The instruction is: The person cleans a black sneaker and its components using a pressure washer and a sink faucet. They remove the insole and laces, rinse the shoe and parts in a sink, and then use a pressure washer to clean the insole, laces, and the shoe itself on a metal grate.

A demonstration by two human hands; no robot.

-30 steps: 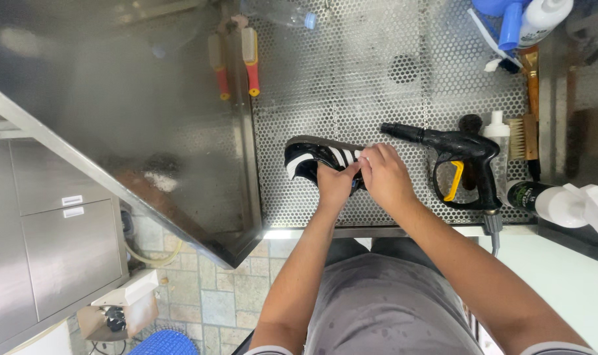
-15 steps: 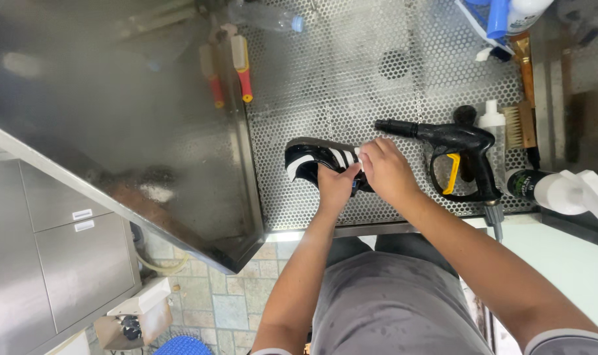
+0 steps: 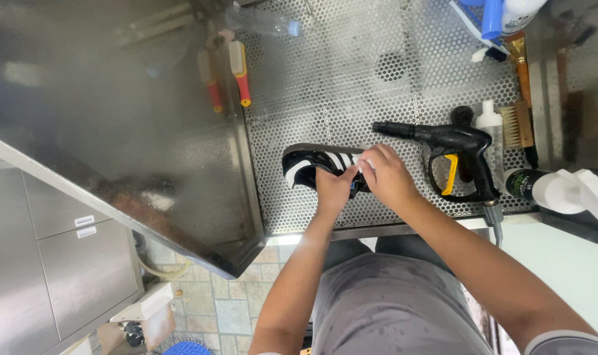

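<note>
On the perforated steel bench (image 3: pixel 378 79): black sneaker with white stripes (image 3: pixel 305 164), gripped by left hand (image 3: pixel 335 187); right hand (image 3: pixel 388 177) fingers pinching its lace; black spray gun (image 3: pixel 457 141) just beside.

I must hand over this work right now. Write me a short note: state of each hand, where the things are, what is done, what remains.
Left hand: grips the black shoe with white stripes, which lies on the perforated metal tray.
Right hand: on the shoe's upper, fingers pinching something white, too small to tell.
Nearby: black spray gun with yellow trigger lies right of the shoe, untouched; wooden brush and white spray bottle further right; red-handled brush at the back left.
Done: the shoe is on the tray.
Left: the gun and brushes are not yet picked up.
</note>
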